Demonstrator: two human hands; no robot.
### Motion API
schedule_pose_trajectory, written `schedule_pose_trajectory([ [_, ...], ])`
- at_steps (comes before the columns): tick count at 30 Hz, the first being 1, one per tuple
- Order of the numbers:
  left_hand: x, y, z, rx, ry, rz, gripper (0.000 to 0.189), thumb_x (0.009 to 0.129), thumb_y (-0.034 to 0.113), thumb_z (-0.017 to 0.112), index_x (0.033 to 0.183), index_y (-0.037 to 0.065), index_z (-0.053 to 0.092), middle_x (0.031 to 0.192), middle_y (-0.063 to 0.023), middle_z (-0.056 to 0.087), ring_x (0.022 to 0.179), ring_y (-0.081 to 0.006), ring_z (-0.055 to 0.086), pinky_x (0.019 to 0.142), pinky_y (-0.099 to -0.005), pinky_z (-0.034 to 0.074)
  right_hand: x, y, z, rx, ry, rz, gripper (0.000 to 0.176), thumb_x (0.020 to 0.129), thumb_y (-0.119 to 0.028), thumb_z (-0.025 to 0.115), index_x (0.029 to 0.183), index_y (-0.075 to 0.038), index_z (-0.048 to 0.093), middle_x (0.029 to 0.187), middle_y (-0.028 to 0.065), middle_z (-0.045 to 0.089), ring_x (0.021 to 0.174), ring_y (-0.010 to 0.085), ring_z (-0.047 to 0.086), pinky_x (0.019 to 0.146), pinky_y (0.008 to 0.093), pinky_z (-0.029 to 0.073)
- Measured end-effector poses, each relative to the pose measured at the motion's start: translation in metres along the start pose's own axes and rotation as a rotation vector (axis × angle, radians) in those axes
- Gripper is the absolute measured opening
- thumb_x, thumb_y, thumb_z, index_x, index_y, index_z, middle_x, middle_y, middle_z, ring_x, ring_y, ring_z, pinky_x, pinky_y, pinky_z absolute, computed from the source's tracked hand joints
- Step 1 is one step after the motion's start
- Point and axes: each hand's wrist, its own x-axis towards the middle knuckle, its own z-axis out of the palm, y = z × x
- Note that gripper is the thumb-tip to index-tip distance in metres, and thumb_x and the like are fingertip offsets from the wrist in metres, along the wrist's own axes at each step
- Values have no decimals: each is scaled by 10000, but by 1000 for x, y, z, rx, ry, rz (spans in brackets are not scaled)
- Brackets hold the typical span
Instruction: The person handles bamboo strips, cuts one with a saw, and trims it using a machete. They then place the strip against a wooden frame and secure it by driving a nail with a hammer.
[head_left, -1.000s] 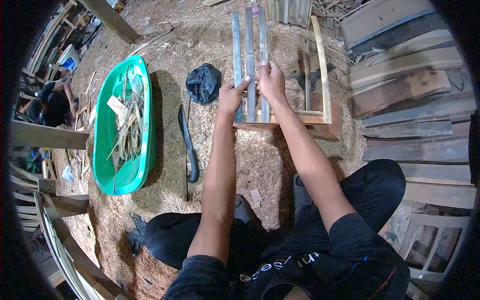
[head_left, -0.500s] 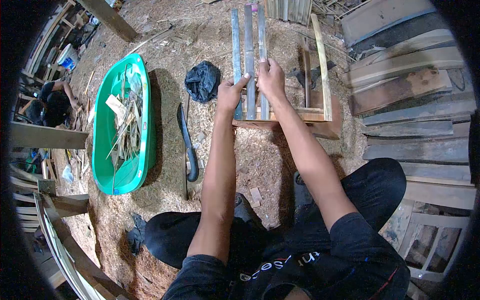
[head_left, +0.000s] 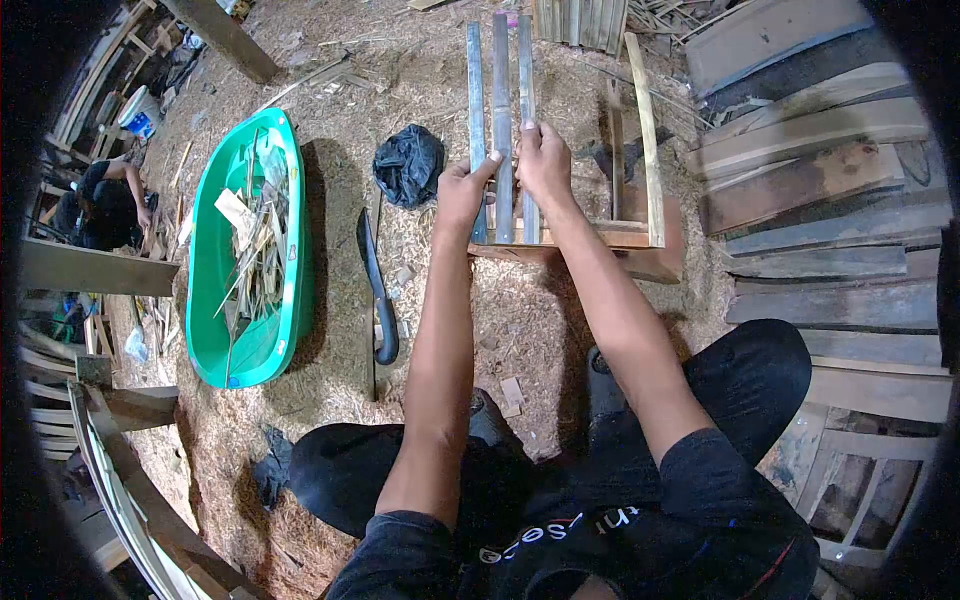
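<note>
The sawdust-strewn floor filled most of the view, with the person seated low on it, knees spread and both arms stretched forward. A stack of rough planks lay along the right side. To the left sat a long green tub, holding thin strips and offcuts. Further left, another person crouched at the edge of the view, well apart from the work. Straight ahead, a wooden frame lay flat on the floor, and three grey slats rested side by side across its near rail, running away from the person, touching or nearly touching one another. A dark knife lay on the sawdust between the tub and the frame, and just beyond its tip sat a crumpled black bag. The left hand had its grip closed on the left-most slat near the rail, its forefinger reaching to the middle one. The right hand lay just beside it, its grip curled down over the right-most slat.
</note>
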Motion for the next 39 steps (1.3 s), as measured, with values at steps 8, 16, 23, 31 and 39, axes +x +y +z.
schedule_pose_trajectory([
  [8,-5,7,1,-37,-3,-22,301,888,323,736,870,22,737,753,-16,676,628,-80,594,540,-246,479,-3,-4,-1,42,28,3,344,997,-282,485,903,29,599,827,270,641,829,468,633,748,520,478],
  [16,5,-8,-3,-34,24,21,392,947,375,659,872,-2,731,721,-33,662,591,-96,589,549,-253,479,-2,-2,-2,52,9,-13,349,994,-290,494,900,29,599,815,273,641,822,459,638,733,510,479],
  [23,-4,7,0,103,143,42,618,1026,501,455,870,-24,742,710,-40,654,605,-124,573,586,-288,458,-2,-3,-2,58,10,-1,372,988,-320,512,879,25,597,803,274,639,817,462,638,724,510,481],
  [31,0,-2,-2,68,151,34,638,1026,521,433,882,-20,741,704,-64,664,619,-129,589,586,-293,462,1,3,1,48,24,-23,361,979,-308,512,859,22,595,790,274,636,795,462,636,699,512,474],
  [39,-3,1,-1,61,141,45,609,1027,498,453,855,-17,728,701,-54,656,609,-127,579,579,-294,457,0,0,-1,48,21,-7,369,979,-311,513,841,22,596,751,255,631,761,437,648,694,503,478],
])
